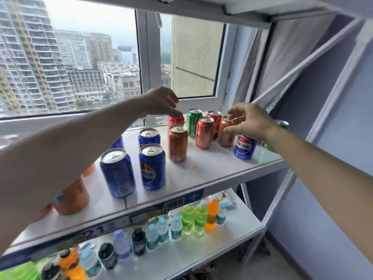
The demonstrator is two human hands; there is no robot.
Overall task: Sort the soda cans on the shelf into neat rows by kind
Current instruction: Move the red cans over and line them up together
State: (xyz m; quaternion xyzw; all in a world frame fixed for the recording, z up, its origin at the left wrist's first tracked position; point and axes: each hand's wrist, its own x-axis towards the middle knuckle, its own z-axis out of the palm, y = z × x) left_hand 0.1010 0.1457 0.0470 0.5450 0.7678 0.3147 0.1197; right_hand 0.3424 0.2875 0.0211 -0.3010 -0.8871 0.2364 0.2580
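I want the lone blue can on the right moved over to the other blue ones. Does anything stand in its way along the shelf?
Yes. Between the lone blue can and the blue cans stand an orange can and a red can; a straight slide would hit them. Lifting over looks clear.

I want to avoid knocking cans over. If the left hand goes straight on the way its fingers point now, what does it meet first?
Most likely the top of the back red can: the left hand hovers right above it, fingers pointing down at its lid. Whether they already touch is unclear.
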